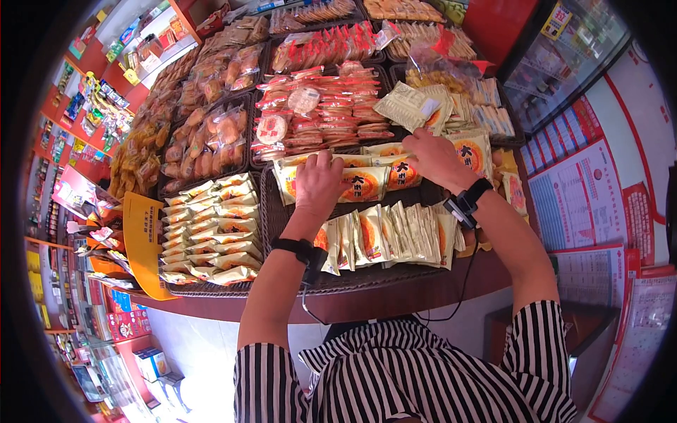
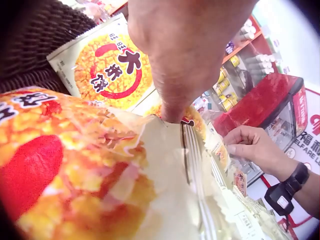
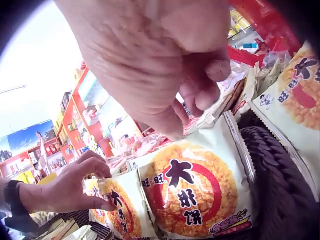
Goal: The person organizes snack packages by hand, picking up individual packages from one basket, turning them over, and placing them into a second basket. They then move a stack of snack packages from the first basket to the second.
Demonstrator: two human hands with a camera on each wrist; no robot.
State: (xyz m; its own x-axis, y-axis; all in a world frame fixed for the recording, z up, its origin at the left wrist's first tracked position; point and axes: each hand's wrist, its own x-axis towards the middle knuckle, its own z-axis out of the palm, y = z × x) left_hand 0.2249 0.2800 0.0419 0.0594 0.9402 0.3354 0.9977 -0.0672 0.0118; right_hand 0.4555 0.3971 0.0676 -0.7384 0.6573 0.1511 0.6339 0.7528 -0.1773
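Pale cream packets with an orange cracker printed on them stand in a row across the back of a dark woven basket (image 1: 282, 209). My left hand (image 1: 321, 185) pinches a rice cracker packet (image 1: 363, 185) in that row from above, thumb on its front. Further right, my right hand (image 1: 438, 163) grips the top edge of another rice cracker packet (image 3: 192, 187), its fingers curled over behind it. In the left wrist view a large packet (image 2: 85, 170) fills the foreground. Nearer my body, a second row of upright packets (image 1: 402, 233) leans together in the same basket.
Left of the basket lie stacked cream packets (image 1: 211, 233) beside a yellow sign (image 1: 144, 240). Behind are trays of red-wrapped crackers (image 1: 317, 106) and bagged buns (image 1: 208, 144). Loose packets (image 1: 416, 106) lie at back right. A glass-fronted cabinet (image 1: 564, 56) stands at right.
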